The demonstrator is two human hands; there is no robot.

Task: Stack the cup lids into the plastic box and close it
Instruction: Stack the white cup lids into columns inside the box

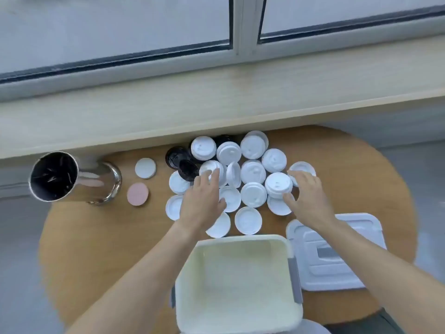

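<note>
Several white cup lids (253,171) and a few black lids (177,157) lie scattered on the round wooden table (101,237). The cream plastic box (237,239) stands open and empty at the near edge. Its white box lid (337,261) lies flat to the right. My left hand (202,201) rests palm down over the lids on the left, fingertips on a white lid (210,168). My right hand (305,196) has its thumb and fingers around a small stack of white lids (278,184).
A shiny steel canister (72,179) stands at the table's left edge. A white round coaster (145,168) and a pink coaster (137,194) lie beside it. A pale wooden windowsill (216,97) runs along the back, touching the table.
</note>
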